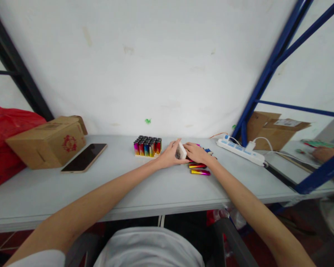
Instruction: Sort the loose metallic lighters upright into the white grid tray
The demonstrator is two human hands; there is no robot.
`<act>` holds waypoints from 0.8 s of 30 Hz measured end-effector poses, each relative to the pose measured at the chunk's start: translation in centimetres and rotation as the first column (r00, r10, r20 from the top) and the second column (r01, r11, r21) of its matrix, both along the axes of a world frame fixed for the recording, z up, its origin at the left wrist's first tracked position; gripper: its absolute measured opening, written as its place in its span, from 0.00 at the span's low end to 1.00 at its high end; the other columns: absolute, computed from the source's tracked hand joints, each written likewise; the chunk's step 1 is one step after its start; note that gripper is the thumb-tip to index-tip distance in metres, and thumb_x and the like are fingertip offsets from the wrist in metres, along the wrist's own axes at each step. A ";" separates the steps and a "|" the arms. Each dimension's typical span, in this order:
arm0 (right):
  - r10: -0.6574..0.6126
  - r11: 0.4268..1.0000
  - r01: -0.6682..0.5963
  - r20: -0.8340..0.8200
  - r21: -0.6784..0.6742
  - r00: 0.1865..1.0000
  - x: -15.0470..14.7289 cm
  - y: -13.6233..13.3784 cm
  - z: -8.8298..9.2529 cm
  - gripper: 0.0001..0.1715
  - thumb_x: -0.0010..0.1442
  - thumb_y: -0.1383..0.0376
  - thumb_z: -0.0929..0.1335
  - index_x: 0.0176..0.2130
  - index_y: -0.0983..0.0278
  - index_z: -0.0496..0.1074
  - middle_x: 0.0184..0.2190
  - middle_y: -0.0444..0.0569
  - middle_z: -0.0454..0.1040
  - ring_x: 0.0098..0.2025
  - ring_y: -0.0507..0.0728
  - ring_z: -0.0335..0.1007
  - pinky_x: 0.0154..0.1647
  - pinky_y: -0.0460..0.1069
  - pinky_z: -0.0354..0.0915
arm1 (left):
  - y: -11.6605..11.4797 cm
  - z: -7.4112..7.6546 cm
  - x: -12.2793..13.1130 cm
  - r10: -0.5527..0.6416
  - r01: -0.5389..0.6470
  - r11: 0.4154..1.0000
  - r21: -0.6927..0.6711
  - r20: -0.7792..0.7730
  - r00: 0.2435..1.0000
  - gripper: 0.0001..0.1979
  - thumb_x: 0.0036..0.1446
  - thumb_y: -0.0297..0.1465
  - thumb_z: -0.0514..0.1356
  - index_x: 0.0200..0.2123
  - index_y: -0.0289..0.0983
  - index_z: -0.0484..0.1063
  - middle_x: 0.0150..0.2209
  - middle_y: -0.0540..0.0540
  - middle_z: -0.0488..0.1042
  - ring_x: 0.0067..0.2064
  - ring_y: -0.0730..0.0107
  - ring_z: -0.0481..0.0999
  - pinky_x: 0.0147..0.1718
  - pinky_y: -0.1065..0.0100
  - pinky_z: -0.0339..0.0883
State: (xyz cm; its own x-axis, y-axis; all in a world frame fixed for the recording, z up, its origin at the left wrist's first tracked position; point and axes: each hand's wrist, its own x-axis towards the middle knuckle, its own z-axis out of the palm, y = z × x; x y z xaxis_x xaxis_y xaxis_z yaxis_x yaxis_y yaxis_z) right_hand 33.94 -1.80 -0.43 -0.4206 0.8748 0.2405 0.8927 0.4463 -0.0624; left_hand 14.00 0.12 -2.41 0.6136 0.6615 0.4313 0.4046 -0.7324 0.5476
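Observation:
My left hand [169, 155] grips a small white rack with holes [180, 151], tilted up on its edge above the table. Close beside it, my right hand [195, 152] reaches over a pile of loose, shiny coloured tubes [200, 172]; its fingers are curled, and what they hold is hidden. The nearest tubes shade from yellow to red or purple and lie on their sides. Left of my hands, several metallic tubes with black tops [147, 146] stand upright in close rows on a white base.
A dark-screened phone [85, 157] and a cardboard box [47, 144] lie left, by a red bag [8, 137]. To the right are a white power strip [241, 151], a blue metal post [263, 78] and an opened carton [272, 129]. Another person's hand [325, 152] shows far right.

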 end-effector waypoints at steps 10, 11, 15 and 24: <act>0.052 0.988 -0.063 0.078 0.144 0.996 0.7 1.5 -1.9 0.18 0.75 0.65 0.57 0.45 0.67 0.74 0.46 0.57 0.74 0.48 0.60 0.67 0.55 0.54 0.60 | 0.0 -0.1 -0.1 0.010 -0.010 1.000 0.015 0.001 1.000 0.57 0.49 0.54 0.69 0.73 0.40 0.45 0.69 0.33 0.56 0.71 0.47 0.58 0.69 0.53 0.52; 0.056 0.988 -0.067 0.080 0.142 0.995 0.8 1.6 -1.9 0.18 0.75 0.65 0.57 0.45 0.67 0.73 0.46 0.57 0.74 0.48 0.60 0.66 0.55 0.54 0.60 | 0.0 -0.2 -0.1 0.007 -0.007 1.000 0.020 0.003 1.000 0.56 0.50 0.54 0.69 0.73 0.40 0.45 0.69 0.33 0.56 0.71 0.47 0.58 0.69 0.53 0.52; 0.053 0.987 -0.074 0.150 0.143 0.987 1.1 1.8 -1.9 0.18 0.75 0.66 0.57 0.43 0.67 0.73 0.45 0.58 0.73 0.47 0.61 0.66 0.53 0.54 0.60 | -0.1 -0.1 -0.1 0.003 -0.003 1.000 0.023 0.003 1.000 0.56 0.50 0.54 0.69 0.73 0.39 0.46 0.69 0.32 0.56 0.71 0.45 0.59 0.69 0.52 0.53; 0.018 0.980 -0.072 0.277 0.184 0.961 1.5 1.7 -2.0 0.20 0.75 0.66 0.55 0.46 0.67 0.73 0.45 0.57 0.73 0.44 0.60 0.65 0.49 0.53 0.60 | -0.4 0.2 -0.1 0.010 -0.010 1.000 0.006 -0.005 1.000 0.56 0.51 0.55 0.68 0.73 0.38 0.46 0.69 0.31 0.55 0.71 0.46 0.58 0.69 0.51 0.52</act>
